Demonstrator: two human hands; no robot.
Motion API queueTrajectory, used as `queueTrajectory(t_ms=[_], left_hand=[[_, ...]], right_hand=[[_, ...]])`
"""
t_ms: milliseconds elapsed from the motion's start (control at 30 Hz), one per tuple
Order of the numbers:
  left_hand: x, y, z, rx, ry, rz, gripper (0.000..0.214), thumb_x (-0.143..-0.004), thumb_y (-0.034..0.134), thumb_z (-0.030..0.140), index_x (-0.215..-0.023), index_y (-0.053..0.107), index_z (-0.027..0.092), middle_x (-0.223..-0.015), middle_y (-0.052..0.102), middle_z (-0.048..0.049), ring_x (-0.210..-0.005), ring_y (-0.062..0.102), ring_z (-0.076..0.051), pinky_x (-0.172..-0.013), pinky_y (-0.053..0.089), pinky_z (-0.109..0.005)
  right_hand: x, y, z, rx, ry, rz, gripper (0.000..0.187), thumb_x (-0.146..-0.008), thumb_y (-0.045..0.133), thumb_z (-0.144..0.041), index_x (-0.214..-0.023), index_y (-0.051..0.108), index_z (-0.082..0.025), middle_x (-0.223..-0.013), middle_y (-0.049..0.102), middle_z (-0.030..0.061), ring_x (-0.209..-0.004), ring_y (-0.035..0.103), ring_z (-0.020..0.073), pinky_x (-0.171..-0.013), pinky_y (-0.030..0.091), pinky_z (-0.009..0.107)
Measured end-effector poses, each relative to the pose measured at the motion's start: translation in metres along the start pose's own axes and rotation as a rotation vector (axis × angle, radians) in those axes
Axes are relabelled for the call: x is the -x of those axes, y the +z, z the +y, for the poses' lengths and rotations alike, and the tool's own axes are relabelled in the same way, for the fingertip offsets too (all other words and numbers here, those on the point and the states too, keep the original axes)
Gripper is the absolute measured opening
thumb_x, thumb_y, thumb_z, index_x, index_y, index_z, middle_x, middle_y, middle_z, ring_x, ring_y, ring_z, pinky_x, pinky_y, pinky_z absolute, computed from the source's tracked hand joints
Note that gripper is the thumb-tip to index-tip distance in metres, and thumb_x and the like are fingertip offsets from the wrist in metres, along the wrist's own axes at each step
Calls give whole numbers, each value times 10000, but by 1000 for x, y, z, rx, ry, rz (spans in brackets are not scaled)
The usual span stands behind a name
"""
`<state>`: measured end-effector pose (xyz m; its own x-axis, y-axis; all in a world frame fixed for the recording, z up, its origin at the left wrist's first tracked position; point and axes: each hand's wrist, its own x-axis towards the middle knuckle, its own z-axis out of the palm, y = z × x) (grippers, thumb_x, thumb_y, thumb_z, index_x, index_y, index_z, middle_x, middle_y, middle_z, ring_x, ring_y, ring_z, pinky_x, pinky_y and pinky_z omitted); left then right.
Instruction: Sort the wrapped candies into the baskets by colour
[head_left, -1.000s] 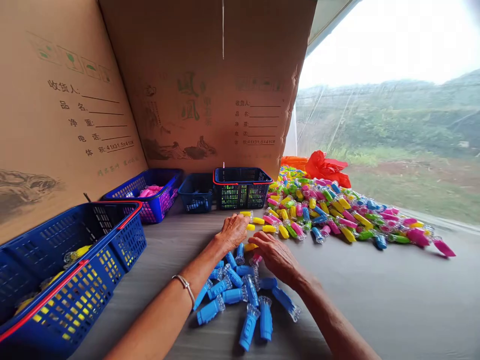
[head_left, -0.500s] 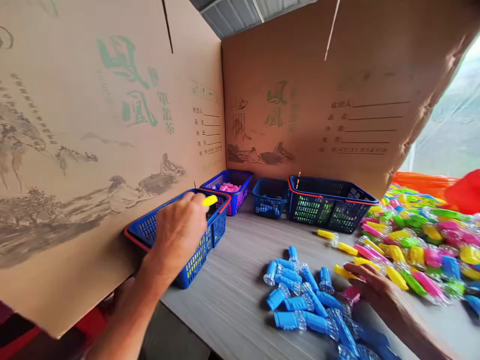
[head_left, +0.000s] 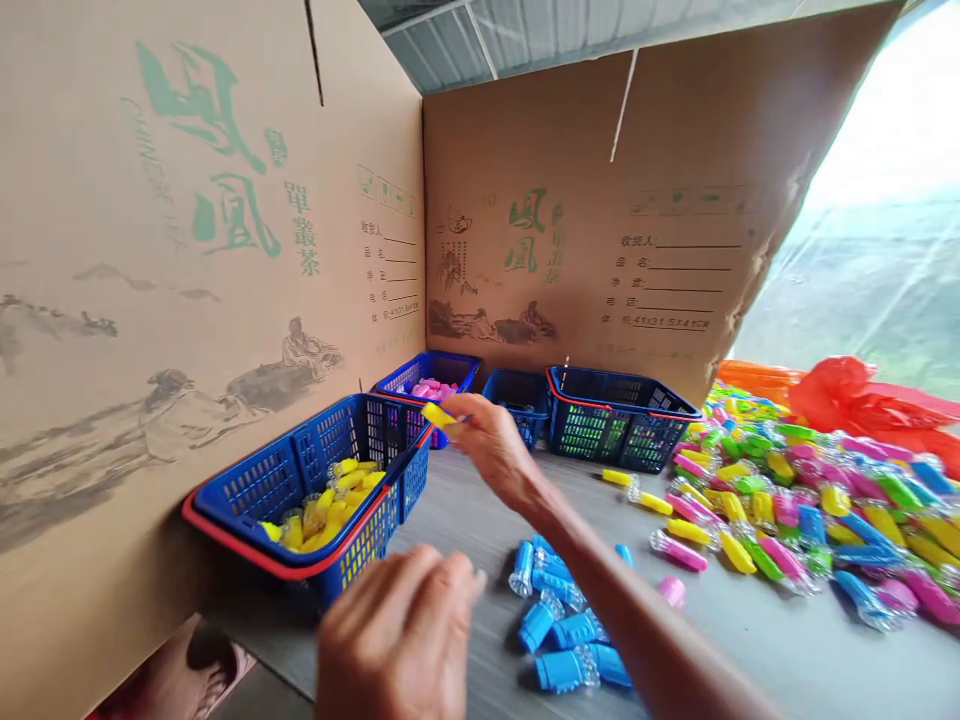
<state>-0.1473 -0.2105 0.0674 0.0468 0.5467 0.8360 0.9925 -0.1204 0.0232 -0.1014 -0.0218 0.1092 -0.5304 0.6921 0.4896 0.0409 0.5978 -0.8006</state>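
Note:
My right hand (head_left: 491,450) pinches a small yellow toy flashlight (head_left: 437,416) at the right rim of the long blue basket (head_left: 259,475). Inside that basket lies a heap of yellow toy flashlights (head_left: 330,510). Low in front of the basket is my left hand (head_left: 394,635), blurred, its fingers curled together; whatever they may hold is hidden. Blue toy flashlights (head_left: 566,670) with clear faceted heads lie in a group on the table under my right forearm, which covers part of them.
Pink pieces sit in a purple-blue basket (head_left: 469,375) behind. A small dark basket (head_left: 516,382) and a larger dark one (head_left: 615,425) holding green pieces stand beside it. A mixed-colour pile (head_left: 795,500) spreads at right near a red plastic bag (head_left: 847,400). Cardboard walls (head_left: 495,150) enclose the back and left.
My left hand has drawn back from the basket towards me, no longer showing a yellow flashlight. My right hand has crossed from the pile to the basket with a yellow flashlight.

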Motion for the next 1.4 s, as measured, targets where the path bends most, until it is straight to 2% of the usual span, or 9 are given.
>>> queueTrajectory(t_ms=[133, 233, 333, 467, 667, 833, 1000, 1233, 1400], left_hand=[[20, 47, 15, 95, 117, -123, 200, -921, 463, 153, -861, 648, 200, -662, 636, -17, -557, 601, -161, -552, 443, -276], [28, 64, 6, 109, 143, -138, 275, -963, 402, 191, -859, 657, 196, -685, 672, -16, -566, 633, -151, -557, 451, -259], [32, 73, -7, 118, 160, -170, 367, -999, 344, 254, -851, 677, 208, -705, 705, -4, -551, 644, -136, -549, 444, -248], [30, 81, -15, 126, 141, -238, 432, -1008, 319, 315, -843, 710, 239, -795, 744, 15, -577, 666, -138, -541, 420, -260], [-21, 106, 9, 147, -91, -642, 289, -956, 439, 320, -848, 705, 288, -835, 731, 42, -732, 681, -159, -610, 372, -258], [-76, 141, 40, 201, -139, -849, 253, -914, 477, 329, -852, 719, 285, -878, 742, 7, -850, 673, -203, -666, 356, -278], [-102, 180, 77, 264, -82, -886, 234, -873, 515, 296, -905, 744, 263, -953, 745, -33, -920, 658, -224, -712, 390, -293], [-90, 198, 150, 184, 189, -917, 267, -858, 550, 300, -944, 745, 139, -1034, 695, -147, -1063, 584, -288, -928, 418, -375], [-79, 204, 163, 225, 204, -961, 294, -842, 488, 187, -1030, 702, 116, -1090, 675, -141, -1095, 561, -267, -979, 400, -381]], right_hand=[[-16, 40, -8, -69, -31, -10, 282, -767, 616, -119, -1022, 694, -212, -1033, 653, 5, -847, 596, 146, -744, 487, 245], [6, 28, -4, 15, -136, -33, 275, -807, 620, -126, -1053, 688, -228, -1105, 631, 7, -870, 599, 135, -793, 481, 243], [49, -16, 15, 162, -155, -19, 238, -853, 570, -120, -1019, 693, -239, -1074, 636, -4, -883, 601, 131, -807, 464, 242], [112, -110, 61, 482, 105, 122, 209, -835, 568, -110, -935, 706, -230, -1009, 664, 10, -832, 607, 148, -755, 450, 261], [178, -212, 122, 815, 391, 254, 221, -851, 535, -179, -978, 711, -220, -1073, 698, 59, -954, 614, 229, -822, 445, 347], [196, -212, 154, 809, 354, 234, 270, -852, 546, -242, -1062, 712, -276, -1176, 679, 29, -1102, 563, 254, -909, 421, 377], [197, -213, 168, 622, 479, 374, 237, -813, 550, -276, -979, 718, -255, -1048, 690, 33, -934, 606, 225, -796, 429, 336], [200, -219, 175, 369, 546, 529, 344, -804, 514, -435, -993, 690, -208, -752, 652, 28, -688, 549, 206, -632, 397, 316], [199, -219, 173, 384, 605, 503, 401, -748, 551, -497, -984, 700, -210, -842, 694, 53, -753, 581, 239, -683, 421, 353]])
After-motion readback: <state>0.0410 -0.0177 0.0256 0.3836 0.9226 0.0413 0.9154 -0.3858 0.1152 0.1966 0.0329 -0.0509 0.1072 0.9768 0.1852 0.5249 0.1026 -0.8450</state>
